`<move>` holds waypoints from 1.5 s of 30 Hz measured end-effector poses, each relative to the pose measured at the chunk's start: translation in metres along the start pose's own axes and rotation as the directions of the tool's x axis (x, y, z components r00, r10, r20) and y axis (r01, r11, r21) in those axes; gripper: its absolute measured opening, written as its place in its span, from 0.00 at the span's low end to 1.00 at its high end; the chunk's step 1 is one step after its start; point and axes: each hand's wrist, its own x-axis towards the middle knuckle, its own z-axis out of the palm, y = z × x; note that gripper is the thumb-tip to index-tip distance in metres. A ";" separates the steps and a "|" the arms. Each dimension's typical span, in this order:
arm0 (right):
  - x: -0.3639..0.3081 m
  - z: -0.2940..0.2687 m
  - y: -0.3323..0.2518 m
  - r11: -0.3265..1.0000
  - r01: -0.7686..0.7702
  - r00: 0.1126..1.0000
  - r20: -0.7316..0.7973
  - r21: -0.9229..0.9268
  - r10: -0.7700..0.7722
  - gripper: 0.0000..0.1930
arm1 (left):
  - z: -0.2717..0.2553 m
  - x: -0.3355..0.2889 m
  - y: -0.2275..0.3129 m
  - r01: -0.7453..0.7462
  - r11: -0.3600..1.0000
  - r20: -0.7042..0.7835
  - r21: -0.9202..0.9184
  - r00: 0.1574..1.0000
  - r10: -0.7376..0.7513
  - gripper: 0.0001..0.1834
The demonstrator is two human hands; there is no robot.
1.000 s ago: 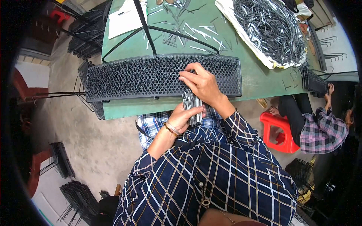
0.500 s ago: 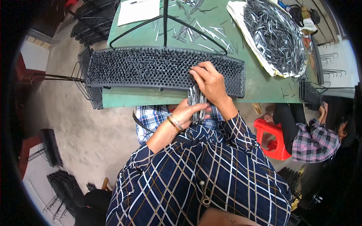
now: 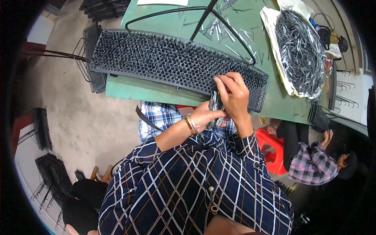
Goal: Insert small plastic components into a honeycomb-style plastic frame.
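Note:
My left hand (image 3: pixel 203 117) is closed round a bundle of thin dark and silvery strips (image 3: pixel 214 102), held upright just below the rack's front edge. Above it, my right hand (image 3: pixel 235 94) is bent over the rack's right part with thumb and fingertips pinched together; what they hold, if anything, is too small to make out. The long black perforated rack (image 3: pixel 145 79) is covered with rows of round holes, and dark strip ends stick up from many of them. Toward its front and right edges some holes show bare.
Black rods (image 3: pixel 201 23) rise behind the rack from the green table (image 3: pixel 135 91). Loose strips (image 3: pixel 231 33) lie beyond it. A white sack (image 3: pixel 270 25) full of strips stands at the right. A red stool (image 3: pixel 270 150) and another person (image 3: pixel 313 166) are lower right.
The whole view has shifted and turned, so the rack now slants down to the right. Both my hands stay near the rack's right part, the right one still pinched over the holes.

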 end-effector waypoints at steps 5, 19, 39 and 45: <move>0.000 0.002 0.000 0.998 -0.036 0.999 -0.035 -0.044 0.035 0.05 | 0.000 0.006 -0.002 -0.015 0.999 0.063 -0.037 0.998 0.018 0.12; 0.007 -0.009 -0.004 0.977 -0.013 0.996 0.083 -0.214 0.031 0.06 | 0.007 0.010 0.002 0.017 0.998 0.037 0.055 0.999 -0.019 0.10; -0.036 -0.056 0.047 0.586 -0.665 0.732 0.558 0.462 0.391 0.12 | 0.031 -0.009 -0.014 -0.097 0.975 -0.140 0.201 0.982 0.127 0.12; -0.035 -0.050 0.046 0.478 -0.664 0.746 0.544 0.575 0.384 0.12 | 0.035 -0.016 -0.014 -0.162 0.968 -0.183 0.190 0.963 0.197 0.10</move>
